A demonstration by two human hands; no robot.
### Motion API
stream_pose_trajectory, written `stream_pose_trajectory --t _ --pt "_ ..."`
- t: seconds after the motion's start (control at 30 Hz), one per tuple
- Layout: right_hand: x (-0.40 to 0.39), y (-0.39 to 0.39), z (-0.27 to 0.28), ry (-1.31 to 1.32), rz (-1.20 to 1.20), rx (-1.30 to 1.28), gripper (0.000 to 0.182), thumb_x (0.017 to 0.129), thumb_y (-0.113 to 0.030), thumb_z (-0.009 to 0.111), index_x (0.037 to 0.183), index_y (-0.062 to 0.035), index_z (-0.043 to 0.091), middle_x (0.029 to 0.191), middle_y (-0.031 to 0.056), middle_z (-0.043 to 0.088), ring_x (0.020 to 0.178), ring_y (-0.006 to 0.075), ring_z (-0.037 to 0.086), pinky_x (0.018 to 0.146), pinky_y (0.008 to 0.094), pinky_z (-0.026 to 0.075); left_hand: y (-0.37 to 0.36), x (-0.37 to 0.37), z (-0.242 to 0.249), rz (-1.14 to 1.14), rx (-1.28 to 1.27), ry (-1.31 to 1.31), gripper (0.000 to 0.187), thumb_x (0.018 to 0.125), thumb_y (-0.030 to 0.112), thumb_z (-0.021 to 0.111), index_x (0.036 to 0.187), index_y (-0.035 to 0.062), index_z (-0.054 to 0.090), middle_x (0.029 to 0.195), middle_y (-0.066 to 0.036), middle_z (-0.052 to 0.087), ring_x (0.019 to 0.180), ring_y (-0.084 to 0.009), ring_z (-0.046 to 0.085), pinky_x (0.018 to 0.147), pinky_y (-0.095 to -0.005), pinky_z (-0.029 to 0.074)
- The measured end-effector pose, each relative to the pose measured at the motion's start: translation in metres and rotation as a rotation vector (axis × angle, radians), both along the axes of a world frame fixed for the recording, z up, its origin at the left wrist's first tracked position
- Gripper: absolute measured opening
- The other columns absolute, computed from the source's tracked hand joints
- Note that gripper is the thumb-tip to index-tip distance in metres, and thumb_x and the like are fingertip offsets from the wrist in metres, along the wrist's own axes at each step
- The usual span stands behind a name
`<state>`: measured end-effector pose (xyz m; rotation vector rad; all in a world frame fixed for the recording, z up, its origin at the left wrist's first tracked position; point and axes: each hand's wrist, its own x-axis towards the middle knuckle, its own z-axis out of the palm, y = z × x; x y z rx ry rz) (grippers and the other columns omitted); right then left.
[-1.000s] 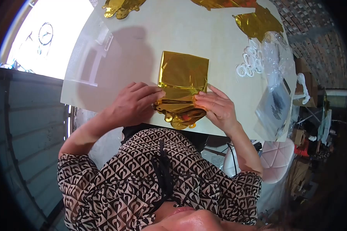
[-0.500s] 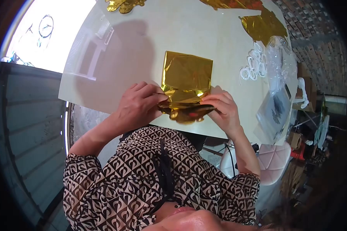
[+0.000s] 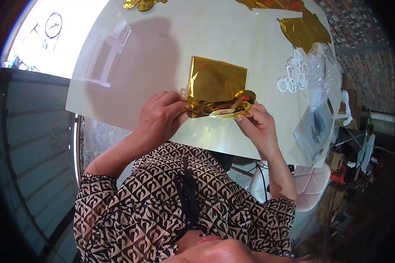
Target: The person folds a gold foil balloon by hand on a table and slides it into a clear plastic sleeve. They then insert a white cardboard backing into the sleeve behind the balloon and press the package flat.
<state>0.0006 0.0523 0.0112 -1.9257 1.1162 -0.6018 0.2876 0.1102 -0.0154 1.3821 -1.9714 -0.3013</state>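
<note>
A shiny gold foil piece (image 3: 217,79), which looks like a flat foil balloon, lies folded into a rough rectangle on the table in front of me. Its near edge is a crumpled, rolled-over flap with a bit of red print at the right. At the flap's left corner, the fingers of my left hand (image 3: 160,115) are closed on the foil. My right hand (image 3: 260,125) pinches the flap's right end, thumb on the near side. The fingertips of both hands are partly hidden by the foil.
Flat gold foil shapes (image 3: 305,33) lie at the far right of the pale table (image 3: 162,65), with another gold foil shape (image 3: 145,4) at the far left. Coiled white cords (image 3: 292,76), clear plastic wrap (image 3: 322,65) and a clear packet (image 3: 314,131) lie along the right edge.
The near flap, hanging toward me before, is now folded up onto the rectangle's near edge. Both hands keep hold at its two ends, and the right hand has turned slightly.
</note>
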Motion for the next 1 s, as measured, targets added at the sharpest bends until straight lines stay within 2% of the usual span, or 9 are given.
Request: stream_pose_trajectory --t 0.07,0.27,0.37,0.43,0.47,0.53,0.67,0.9,1.0 --pt "0.001 0.002 0.001 -0.003 -0.009 -0.011 0.011 0.092 -0.01 0.073 0.095 -0.0005 0.069 0.097 0.0064 0.067 0.098 0.019 0.058 0.092 0.0317 0.044 0.0 -0.002 0.001 -0.001 0.018 -0.004 0.023 0.074 0.021 0.082 0.085 0.0049 0.07 0.086 -0.007 0.063 0.082 -0.0269 0.062 0.073 -0.0396 0.049" --pt "0.004 -0.002 -0.003 0.066 -0.216 0.356 0.007 0.095 -0.008 0.069 0.094 -0.001 0.066 0.098 0.003 0.064 0.092 0.0095 0.056 0.084 0.024 0.045 -0.001 -0.014 0.011 0.094 0.148 0.034 0.031 0.073 0.028 0.085 0.085 0.0046 0.07 0.086 -0.007 0.063 0.081 -0.0271 0.061 0.072 -0.0389 0.048" --pt "0.001 -0.001 -0.008 -0.076 -0.187 0.325 0.007 0.095 -0.007 0.069 0.094 -0.001 0.066 0.098 0.003 0.064 0.093 0.0114 0.056 0.085 0.0257 0.045 -0.001 -0.02 0.015 0.094 0.054 0.12 0.032 0.071 0.028 0.086 0.085 0.0052 0.069 0.09 -0.005 0.065 0.085 -0.0265 0.061 0.074 -0.0392 0.047" --pt "-0.001 0.0 -0.004 -0.027 -0.055 0.051 0.006 0.093 -0.006 0.07 0.096 -0.0019 0.067 0.101 0.005 0.066 0.096 0.016 0.059 0.087 0.0278 0.046 -0.001 -0.022 0.011 0.073 0.036 0.136 0.03 0.07 0.025 0.086 0.086 0.0064 0.07 0.093 -0.004 0.065 0.087 -0.0256 0.061 0.076 -0.0389 0.046" --pt "-0.007 0.0 -0.006 -0.026 -0.05 0.052 0.006 0.093 -0.006 0.07 0.096 -0.0019 0.067 0.101 0.005 0.066 0.096 0.016 0.059 0.087 0.0278 0.046 -0.001 -0.023 0.008 0.045 0.016 0.15 0.029 0.068 0.022 0.086 0.087 0.0077 0.07 0.095 -0.003 0.066 0.089 -0.0246 0.061 0.077 -0.0386 0.045" --pt "-0.019 0.0 -0.011 0.077 0.088 -0.095 0.014 0.087 -0.001 0.072 0.1 -0.0047 0.07 0.107 0.0056 0.069 0.1 0.0216 0.061 0.089 0.0306 0.047 0.002 -0.016 0.0 -0.012 0.001 0.088 0.028 0.067 0.019 0.085 0.089 0.0093 0.07 0.097 -0.001 0.066 0.09 -0.0235 0.061 0.078 -0.0379 0.045" --pt "-0.015 0.006 -0.002 0.087 0.123 -0.22 0.033 0.074 0.007 0.074 0.103 -0.01 0.075 0.114 0.0026 0.072 0.101 0.0242 0.063 0.089 0.0328 0.05 0.007 -0.013 0.004 -0.121 -0.026 -0.037 0.027 0.067 0.014 0.081 0.093 0.0129 0.072 0.098 0.001 0.066 0.09 -0.0215 0.06 0.078 -0.0369 0.044" --pt "-0.017 0.009 -0.011 0.125 0.166 -0.376 0.036 0.073 0.006 0.074 0.105 -0.0103 0.075 0.113 0.0038 0.072 0.1 0.025 0.062 0.088 0.0343 0.05 0.008 -0.015 0.0 -0.137 -0.141 -0.116 0.018 0.074 0.017 0.081 0.089 0.012 0.072 0.094 0.002 0.066 0.085 -0.0206 0.061 0.074 -0.0353 0.045" --pt "-0.016 0.011 -0.009 0.118 0.045 -0.157 0.02 0.083 -0.001 0.076 0.102 -0.0041 0.073 0.109 0.0078 0.07 0.098 0.0252 0.06 0.087 0.0341 0.048 0.003 -0.015 0.002 -0.102 -0.073 -0.007 0.017 0.078 0.022 0.081 0.085 0.0099 0.073 0.084 -0.002 0.066 0.08 -0.0223 0.061 0.07 -0.0367 0.047"
